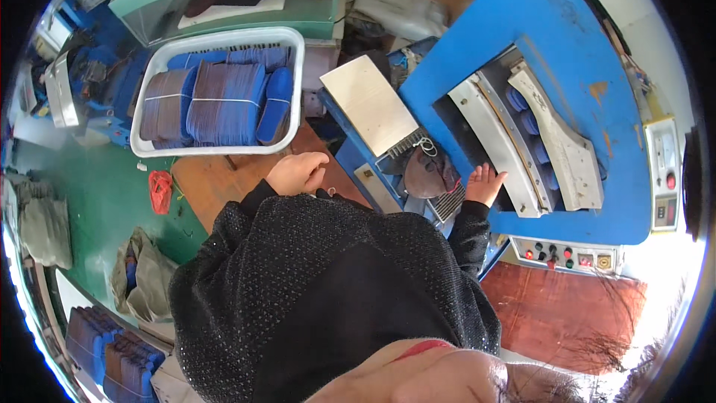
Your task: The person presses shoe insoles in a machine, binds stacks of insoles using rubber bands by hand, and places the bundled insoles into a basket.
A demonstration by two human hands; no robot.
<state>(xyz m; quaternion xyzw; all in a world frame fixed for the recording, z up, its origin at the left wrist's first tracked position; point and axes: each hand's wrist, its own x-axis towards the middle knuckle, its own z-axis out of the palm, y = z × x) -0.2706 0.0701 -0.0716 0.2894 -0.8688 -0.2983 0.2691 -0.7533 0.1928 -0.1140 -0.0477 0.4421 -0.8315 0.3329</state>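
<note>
My left hand (297,173) is loosely closed in front of my body, above the brown wooden table edge, with nothing showing in its fingers. My right hand (485,183) is open, palm up and fingers apart, beside the lower metal plate (501,151) of a blue press machine (477,45). Inside the machine's opening, several blue insoles (530,122) stand in a row between that plate and a curved pale plate (558,138). To the left sits a white plastic basket (297,97) with bundles of blue and brown insoles (227,101), tied with white string.
A pale board (371,106) lies on a blue stand, near a dark rounded pad (426,173). Below the press is a panel (563,255) with knobs and lit buttons. A glass-fronted green case (231,0) stands behind the basket. On the green floor are a red bag (159,192) and sacks.
</note>
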